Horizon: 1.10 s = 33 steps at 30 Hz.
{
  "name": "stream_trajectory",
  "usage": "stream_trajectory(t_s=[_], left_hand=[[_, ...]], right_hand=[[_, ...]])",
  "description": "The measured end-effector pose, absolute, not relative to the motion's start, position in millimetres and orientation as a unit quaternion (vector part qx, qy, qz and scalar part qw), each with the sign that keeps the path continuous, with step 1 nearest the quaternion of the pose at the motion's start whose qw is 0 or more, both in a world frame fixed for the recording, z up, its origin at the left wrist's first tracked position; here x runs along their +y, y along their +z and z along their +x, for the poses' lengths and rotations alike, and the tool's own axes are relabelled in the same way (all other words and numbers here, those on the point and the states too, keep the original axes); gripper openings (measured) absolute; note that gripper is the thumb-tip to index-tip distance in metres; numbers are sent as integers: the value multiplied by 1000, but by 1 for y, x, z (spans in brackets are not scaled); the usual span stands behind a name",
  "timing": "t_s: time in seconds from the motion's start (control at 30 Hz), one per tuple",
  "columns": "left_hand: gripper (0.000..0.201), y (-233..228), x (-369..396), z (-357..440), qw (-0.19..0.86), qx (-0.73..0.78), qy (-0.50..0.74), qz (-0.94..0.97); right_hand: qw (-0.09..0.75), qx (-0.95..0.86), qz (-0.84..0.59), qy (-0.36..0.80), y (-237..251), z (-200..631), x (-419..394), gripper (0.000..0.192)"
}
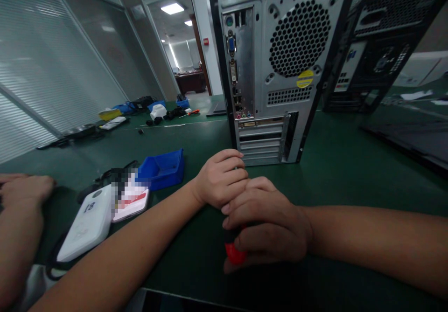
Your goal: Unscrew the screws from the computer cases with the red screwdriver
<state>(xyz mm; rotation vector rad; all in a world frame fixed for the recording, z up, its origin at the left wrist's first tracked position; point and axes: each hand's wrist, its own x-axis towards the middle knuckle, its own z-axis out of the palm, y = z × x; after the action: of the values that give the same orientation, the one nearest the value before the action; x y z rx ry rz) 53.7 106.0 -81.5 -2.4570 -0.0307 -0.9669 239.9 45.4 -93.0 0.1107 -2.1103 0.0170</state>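
Observation:
My right hand [269,223] is closed round a screwdriver [235,254]. Only the red and black end of its handle shows; the rest is hidden by my fingers. Pressed against the right hand's fingertips, my left hand [224,176] has its fingers curled closed, and whatever they hold is out of sight. Both hands are just in front of the lower edge of an upright computer case [255,139]. The case's rear side faces me, with ports, a honeycomb fan grille and slot covers.
A blue plastic tray [163,167] lies left of my hands, beside a white device [91,221] and a card [135,204]. Another person's hand [26,188] rests at far left. A second black computer case [374,55] stands at right, near a dark panel [416,139].

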Motion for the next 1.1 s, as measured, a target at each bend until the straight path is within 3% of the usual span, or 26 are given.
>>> stream_trajectory(t_s=[0.4, 0.73, 0.87, 1.1], left_hand=[[21, -82, 107, 54, 244, -25, -367, -897], [35, -80, 106, 54, 245, -12, -366, -898], [36, -80, 105, 53, 238, -10, -364, -900], [28, -79, 106, 51, 211, -19, -358, -909]], right_hand=[[399, -914, 54, -48, -93, 238, 46, 32], [511, -856, 42, -66, -92, 240, 46, 37], [507, -860, 44, -38, -93, 240, 48, 46], [462, -886, 34, -17, -90, 239, 44, 40]])
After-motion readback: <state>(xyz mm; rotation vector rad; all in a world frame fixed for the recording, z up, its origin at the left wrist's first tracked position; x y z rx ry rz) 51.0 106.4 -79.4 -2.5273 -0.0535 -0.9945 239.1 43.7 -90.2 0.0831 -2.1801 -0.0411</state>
